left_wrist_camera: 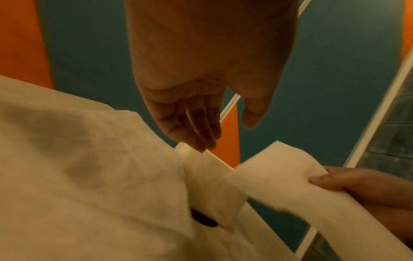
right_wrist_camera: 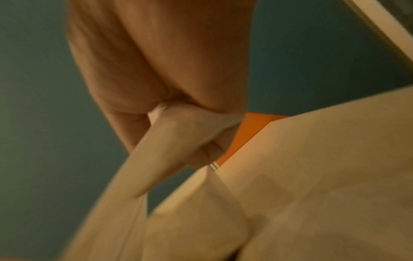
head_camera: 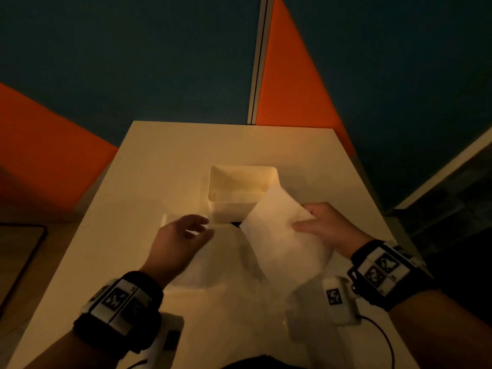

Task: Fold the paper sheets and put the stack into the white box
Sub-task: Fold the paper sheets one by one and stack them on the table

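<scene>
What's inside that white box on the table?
The white box looks empty: its bare inner walls and most of its floor show. The paper sheet pinched in the right hand is lifted in front of its near right corner, so that corner is hidden.

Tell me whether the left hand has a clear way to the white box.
Probably yes. The left hand hovers open and empty just short of the white box; the lifted paper sheet in the right hand overlaps only the box's right corner.

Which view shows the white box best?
The head view: the white box shows whole and open-topped on the table. The left wrist view shows only its side wall; the right wrist view is too blurred to tell.
</scene>
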